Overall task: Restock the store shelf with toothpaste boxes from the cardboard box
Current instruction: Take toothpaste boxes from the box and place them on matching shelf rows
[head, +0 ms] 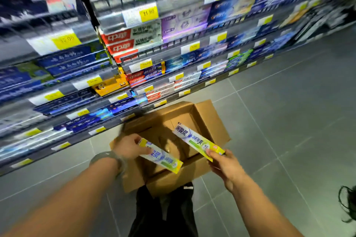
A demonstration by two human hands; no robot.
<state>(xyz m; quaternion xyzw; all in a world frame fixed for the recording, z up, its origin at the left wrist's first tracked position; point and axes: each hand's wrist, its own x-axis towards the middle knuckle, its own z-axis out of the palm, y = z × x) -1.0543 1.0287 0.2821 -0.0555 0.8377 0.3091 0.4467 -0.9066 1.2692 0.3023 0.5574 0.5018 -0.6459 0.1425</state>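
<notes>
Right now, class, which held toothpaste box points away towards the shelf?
The right-hand box, gripped at its near yellow end by the right hand; the left-hand box slants back from the left hand.

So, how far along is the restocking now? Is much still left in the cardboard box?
It looks nearly done. The cardboard box shows only bare cardboard inside where it is visible, and the shelves look well filled. In hand: the left hand grips a toothpaste box and the right hand holds a second toothpaste box, both above the carton. Left: placing these two on a shelf.
</notes>
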